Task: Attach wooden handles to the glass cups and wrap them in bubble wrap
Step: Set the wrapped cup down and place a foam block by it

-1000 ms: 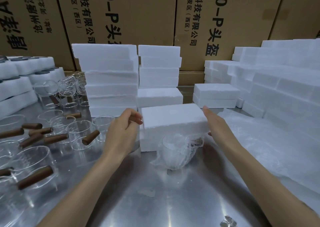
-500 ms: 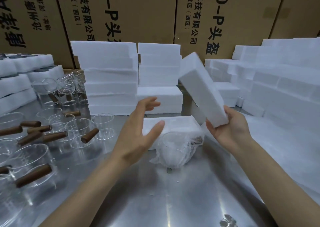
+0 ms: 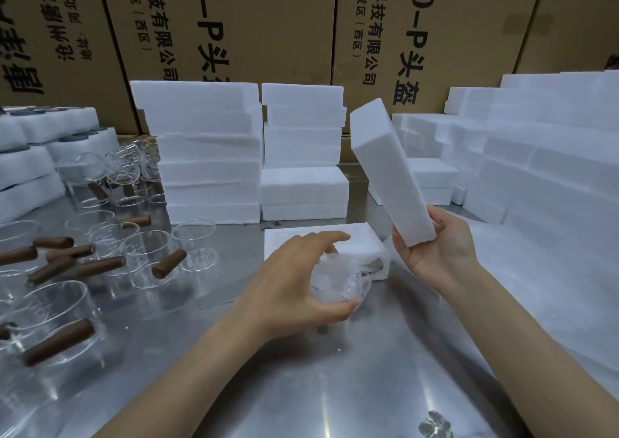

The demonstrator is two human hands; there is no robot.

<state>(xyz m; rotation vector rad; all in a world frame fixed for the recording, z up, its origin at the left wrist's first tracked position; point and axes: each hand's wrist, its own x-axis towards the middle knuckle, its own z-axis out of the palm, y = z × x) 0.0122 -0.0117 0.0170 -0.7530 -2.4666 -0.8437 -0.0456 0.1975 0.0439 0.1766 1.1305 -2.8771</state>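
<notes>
A glass cup wrapped in bubble wrap (image 3: 345, 278) sits on the steel table in front of a low white foam tray (image 3: 363, 241). My left hand (image 3: 301, 280) curls round the wrapped cup, thumb under it and fingers over the top. My right hand (image 3: 435, 253) holds the lower end of a white foam lid (image 3: 385, 169), tilted up above the tray. To the left stand several glass cups with brown wooden handles (image 3: 169, 263).
Stacks of white foam boxes (image 3: 207, 156) rise behind the tray and along the right (image 3: 542, 169). More foam packs (image 3: 30, 163) are at the far left. Cardboard cartons (image 3: 268, 25) form the back wall. Bubble wrap sheets (image 3: 536, 287) lie on the right.
My right hand lifted the foam lid off the tray and tilted it upright. My left hand left the box's side and dropped onto the wrapped cup, closing round it.
</notes>
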